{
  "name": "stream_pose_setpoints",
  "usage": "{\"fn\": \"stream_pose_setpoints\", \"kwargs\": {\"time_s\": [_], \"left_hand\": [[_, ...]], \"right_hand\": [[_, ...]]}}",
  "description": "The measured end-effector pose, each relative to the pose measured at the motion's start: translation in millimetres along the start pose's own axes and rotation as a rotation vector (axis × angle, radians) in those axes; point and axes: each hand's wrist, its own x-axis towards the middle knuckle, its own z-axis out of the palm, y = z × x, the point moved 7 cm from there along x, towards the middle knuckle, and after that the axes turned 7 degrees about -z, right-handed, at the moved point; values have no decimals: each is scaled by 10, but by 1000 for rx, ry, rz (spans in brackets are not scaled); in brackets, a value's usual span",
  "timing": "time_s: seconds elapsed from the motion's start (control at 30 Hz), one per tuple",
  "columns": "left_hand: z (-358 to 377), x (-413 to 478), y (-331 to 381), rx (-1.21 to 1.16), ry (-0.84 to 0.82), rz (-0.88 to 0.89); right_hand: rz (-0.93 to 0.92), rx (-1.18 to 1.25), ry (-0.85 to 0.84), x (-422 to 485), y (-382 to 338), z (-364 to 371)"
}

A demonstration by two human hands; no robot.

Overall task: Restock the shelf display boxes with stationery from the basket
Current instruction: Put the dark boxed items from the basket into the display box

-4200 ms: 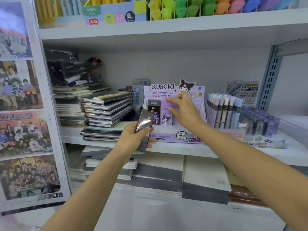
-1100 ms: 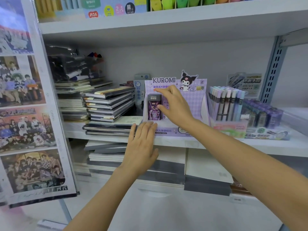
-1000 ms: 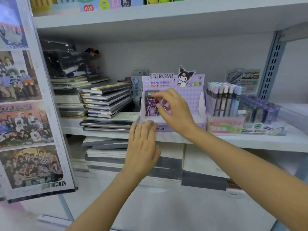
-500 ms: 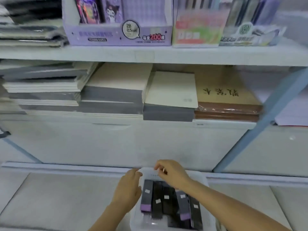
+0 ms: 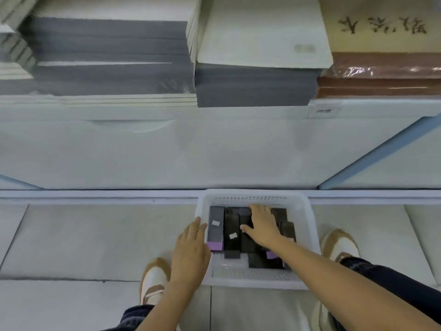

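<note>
White plastic basket (image 5: 309, 235) on the floor, both hands at it. Right hand (image 5: 262, 226) lies flat on the stationery boxes (image 5: 232, 231) inside, fingers spread and straight, thumb out to the side, nothing gripped. Left hand (image 5: 191, 249) is at the basket's left rim, fingers straight and together, tips just beside the grey box with the purple end (image 5: 216, 226); holds nothing. Boxes are slim, mostly black, some with small white labels, packed side by side toward the far end of the basket. Tan-and-white shoes (image 5: 152, 280) either side of the basket on grey floor tile (image 5: 83, 235). Above: white cabinet front (image 5: 167, 149), then a shelf with stacked grey paper pads (image 5: 107, 56) and a brown wrapped stack (image 5: 381, 72) on the right.
</note>
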Motion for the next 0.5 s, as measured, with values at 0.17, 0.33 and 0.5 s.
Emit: {"fn": "stream_pose_setpoints", "kwargs": {"time_s": [0.17,0.33,0.5], "left_hand": [[-41,61,1,-69,78,4],[-180,185,79,-147,163,29],[-71,187,284,-678,-134,-7]], "right_hand": [[1,111,39,20,24,127],[-111,340,-8,28,2,-93],[-165,622,-143,-1,-218,-366]]}}
